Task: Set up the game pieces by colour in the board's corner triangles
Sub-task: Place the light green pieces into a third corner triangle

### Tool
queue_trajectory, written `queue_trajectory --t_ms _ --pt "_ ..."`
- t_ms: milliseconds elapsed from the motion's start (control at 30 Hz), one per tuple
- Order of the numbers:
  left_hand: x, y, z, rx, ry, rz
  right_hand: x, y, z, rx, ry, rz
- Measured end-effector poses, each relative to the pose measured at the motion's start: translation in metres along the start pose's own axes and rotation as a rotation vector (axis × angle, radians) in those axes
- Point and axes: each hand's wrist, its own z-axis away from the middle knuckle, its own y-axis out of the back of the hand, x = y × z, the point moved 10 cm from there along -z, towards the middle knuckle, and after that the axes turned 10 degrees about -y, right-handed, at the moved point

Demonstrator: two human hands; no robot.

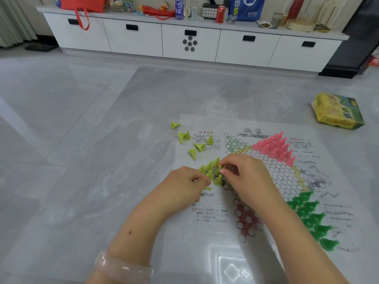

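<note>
A paper Chinese-checkers board point(270, 181) lies flat on the floor. Pink pieces point(274, 147) fill its far triangle and dark green pieces point(311, 218) fill its right near triangle. Several yellow-green cone pieces point(209, 168) stand in the left triangle. My right hand point(244, 173) pinches one yellow-green piece point(218, 170) at that cluster. My left hand point(184, 185) is closed around at least one more yellow-green piece, whose tip point(208, 188) shows under the fingers. Loose yellow-green pieces point(192, 141) lie toppled beyond the board's left edge.
The yellow game box point(336, 110) lies on the floor at the far right. A long white cabinet point(192, 42) with bottles, bags and a can on top runs along the back wall. Grey floor tiles surround the board.
</note>
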Motion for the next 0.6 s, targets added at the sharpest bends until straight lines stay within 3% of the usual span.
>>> queue_trajectory --t_ms 600 --pt "-0.0019 0.0050 -0.0010 0.034 -0.009 -0.006 0.0022 0.0040 -0.0004 -0.040 -0.020 -0.027"
